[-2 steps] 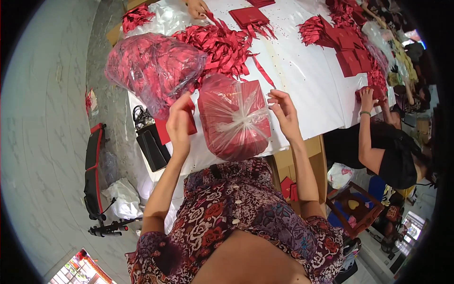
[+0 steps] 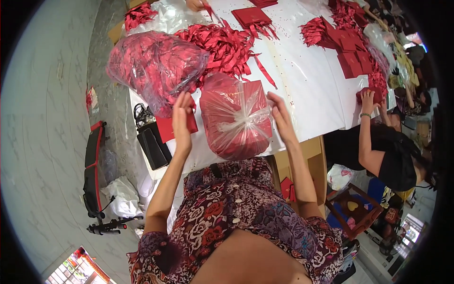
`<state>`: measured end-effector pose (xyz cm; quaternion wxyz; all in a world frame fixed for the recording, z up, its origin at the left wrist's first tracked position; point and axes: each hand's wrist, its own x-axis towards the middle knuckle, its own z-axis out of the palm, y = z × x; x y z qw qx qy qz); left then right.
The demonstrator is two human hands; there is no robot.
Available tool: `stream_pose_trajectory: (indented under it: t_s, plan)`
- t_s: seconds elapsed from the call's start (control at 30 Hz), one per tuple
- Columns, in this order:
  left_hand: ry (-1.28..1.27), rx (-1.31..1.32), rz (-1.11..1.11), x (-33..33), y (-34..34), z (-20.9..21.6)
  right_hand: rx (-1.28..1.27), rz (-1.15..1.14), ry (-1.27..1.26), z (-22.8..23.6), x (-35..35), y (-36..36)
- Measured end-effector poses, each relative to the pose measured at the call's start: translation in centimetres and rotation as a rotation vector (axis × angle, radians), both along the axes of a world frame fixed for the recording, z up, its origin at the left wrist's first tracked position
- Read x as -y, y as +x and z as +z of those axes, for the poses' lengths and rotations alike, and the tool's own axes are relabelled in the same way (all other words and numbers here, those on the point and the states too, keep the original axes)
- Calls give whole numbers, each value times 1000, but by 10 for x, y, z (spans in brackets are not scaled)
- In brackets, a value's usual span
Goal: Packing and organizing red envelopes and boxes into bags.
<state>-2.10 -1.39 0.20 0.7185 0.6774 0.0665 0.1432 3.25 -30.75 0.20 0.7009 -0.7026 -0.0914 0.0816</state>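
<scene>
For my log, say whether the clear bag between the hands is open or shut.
Shut: the clear bag is gathered into a whitish bunch with creases fanning out. Whether it is knotted, I cannot tell.

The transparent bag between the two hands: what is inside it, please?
The transparent bag shows red contents through its film. The gathered whitish plastic at its centre partly hides what lies beneath; anything deeper is covered, so I cannot tell how many pieces.

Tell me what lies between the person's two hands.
In the head view, a red-filled clear plastic bag lies between the left hand and the right hand. A flat red piece partly shows there too, beside the left hand.
</scene>
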Motion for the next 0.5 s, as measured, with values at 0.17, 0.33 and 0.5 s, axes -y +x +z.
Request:
stream_pose_trajectory:
  t_s: [0.17, 0.33, 0.5]
  plan:
    - [-251, -229, -16, 31, 24, -44, -418, -130, 158, -71, -17, -54]
    - [363, 66, -25, 35, 33, -70, -843, -291, 551, -59, -14, -36]
    - [288, -411, 221, 64, 29, -13, -592, -152, 620, -86, 5, 21]
